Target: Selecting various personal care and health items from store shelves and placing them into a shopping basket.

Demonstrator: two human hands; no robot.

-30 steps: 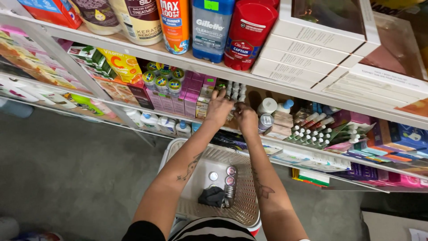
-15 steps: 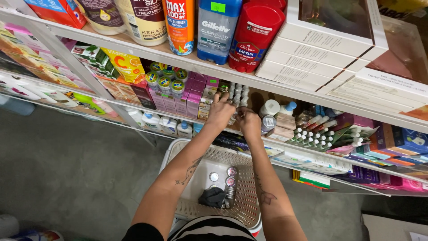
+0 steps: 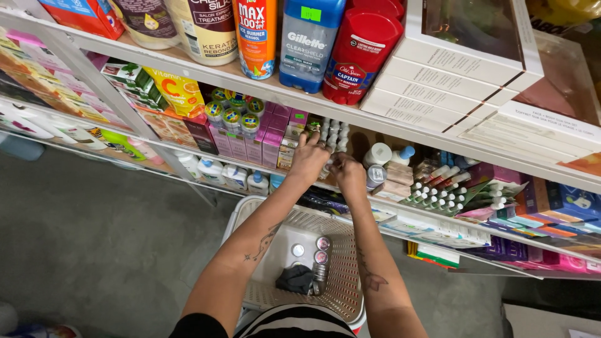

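Pink boxes (image 3: 263, 141) on middle shelf; white cartons (image 3: 451, 69) stacked above.

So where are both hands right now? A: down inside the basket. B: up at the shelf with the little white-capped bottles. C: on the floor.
B: the left hand and right hand both reach the small bottles on the shelf, well above the basket.
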